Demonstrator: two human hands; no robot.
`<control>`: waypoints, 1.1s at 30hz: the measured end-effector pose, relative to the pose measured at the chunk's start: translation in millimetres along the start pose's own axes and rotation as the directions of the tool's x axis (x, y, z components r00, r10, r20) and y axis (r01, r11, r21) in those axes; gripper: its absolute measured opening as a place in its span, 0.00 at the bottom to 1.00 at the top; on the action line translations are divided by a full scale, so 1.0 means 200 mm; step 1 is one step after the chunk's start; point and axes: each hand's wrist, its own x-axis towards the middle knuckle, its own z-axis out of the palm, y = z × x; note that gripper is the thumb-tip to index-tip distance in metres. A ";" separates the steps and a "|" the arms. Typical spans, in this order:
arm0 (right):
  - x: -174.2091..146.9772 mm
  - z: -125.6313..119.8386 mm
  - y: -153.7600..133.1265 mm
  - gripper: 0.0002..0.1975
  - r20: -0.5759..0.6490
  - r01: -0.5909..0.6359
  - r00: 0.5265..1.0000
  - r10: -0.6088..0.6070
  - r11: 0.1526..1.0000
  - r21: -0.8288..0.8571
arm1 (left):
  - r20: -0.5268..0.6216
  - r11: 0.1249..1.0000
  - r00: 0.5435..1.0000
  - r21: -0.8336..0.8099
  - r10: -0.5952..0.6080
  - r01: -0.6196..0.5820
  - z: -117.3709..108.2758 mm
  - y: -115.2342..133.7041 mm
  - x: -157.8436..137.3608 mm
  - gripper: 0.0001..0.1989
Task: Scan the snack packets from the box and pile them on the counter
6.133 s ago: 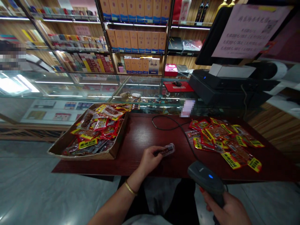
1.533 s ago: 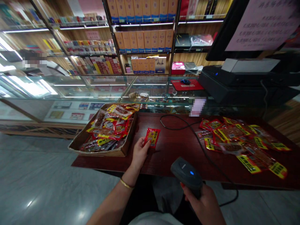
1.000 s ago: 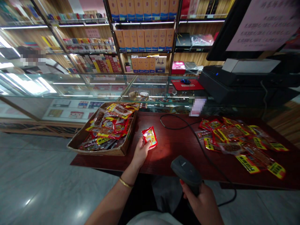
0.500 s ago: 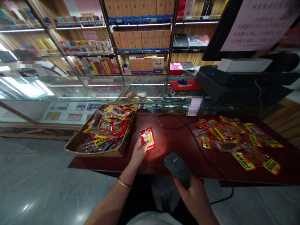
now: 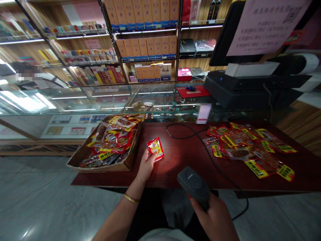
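Note:
Between the thumb and fingers of my left hand (image 5: 146, 164) is a small red and yellow snack packet (image 5: 155, 148), held just over the dark red table (image 5: 173, 140). My right hand (image 5: 213, 214) is wrapped round the handle of a black barcode scanner (image 5: 193, 184), whose head points toward the packet. A reddish glow falls on the table by the packet. To the left, a cardboard box (image 5: 129, 164) is heaped with similar packets. More snack packets (image 5: 250, 147) lie in a loose pile on the right side of the table.
The black cable (image 5: 213, 160) runs across the table and over its front edge. Behind stands a glass counter (image 5: 160, 97) with a mouse (image 5: 191, 88) on a red mat. A monitor (image 5: 225, 36) and black machine (image 5: 245, 90) stand back right. A person (image 5: 47, 80) is at far left.
The view has shifted slightly. My right hand with the scanner sits a little lower and further right in view. My left hand still holds the packet, tilted slightly differently.

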 end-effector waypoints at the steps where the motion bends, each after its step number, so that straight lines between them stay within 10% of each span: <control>1: 0.02 0.01 -0.01 0.18 -0.017 -0.011 1.000 0.010 1.000 -0.019 | -0.003 1.000 1.000 0.008 0.002 -0.002 0.00 0.00 0.00 0.23; 11: 0.28 0.20 -0.12 0.14 0.029 0.009 1.000 -0.009 1.000 0.003 | 0.091 1.000 0.996 0.008 0.005 -0.005 0.01 0.02 -0.01 0.20; 33: 0.35 0.22 -0.19 0.16 0.069 0.015 0.998 -0.008 0.995 -0.100 | 0.180 0.996 0.984 -0.086 -0.018 0.034 0.03 0.05 -0.02 0.23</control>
